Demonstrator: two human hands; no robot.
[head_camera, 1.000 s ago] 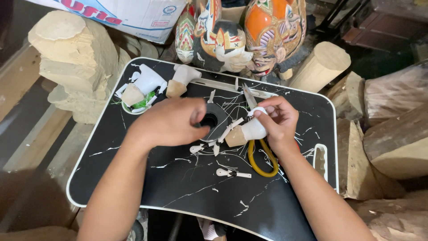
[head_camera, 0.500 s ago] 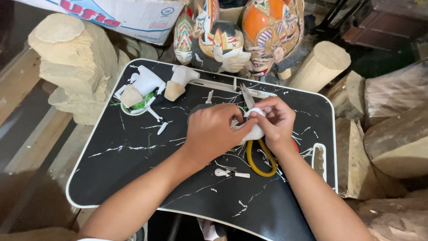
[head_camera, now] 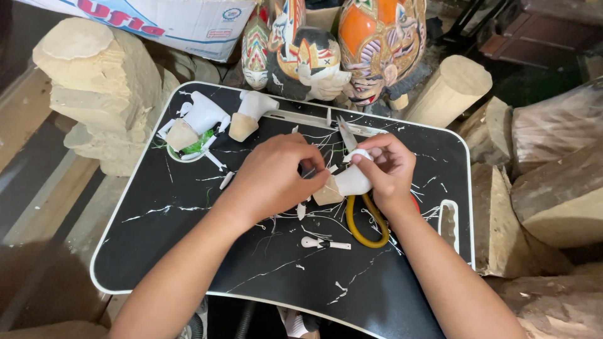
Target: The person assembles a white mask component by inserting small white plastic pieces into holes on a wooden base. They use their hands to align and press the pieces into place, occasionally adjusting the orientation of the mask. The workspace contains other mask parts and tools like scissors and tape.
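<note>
My right hand (head_camera: 388, 171) grips a small white carved figure (head_camera: 344, 183) with a bare tan wooden base, held just above the black marbled lap tray (head_camera: 188, 238). My left hand (head_camera: 275, 179) is closed beside it, fingertips pinching at the piece's upper left side, apparently on a thin white strand. Yellow-handled scissors (head_camera: 363, 223) lie on the tray under my right hand, blades pointing away. Two similar white figures (head_camera: 195, 122) (head_camera: 250, 114) rest at the tray's far left. A small white peg (head_camera: 320, 243) lies near the tray's middle.
Painted wooden masks (head_camera: 314, 56) stand behind the tray. Rough wood blocks (head_camera: 100, 88) sit at left, and logs (head_camera: 553, 182) pile up at right. A cardboard box (head_camera: 157, 19) is at the top. White threads and scraps litter the tray.
My left hand has moved right from the tray's middle to meet the figure in my right hand. The right hand has stayed roughly in place.
</note>
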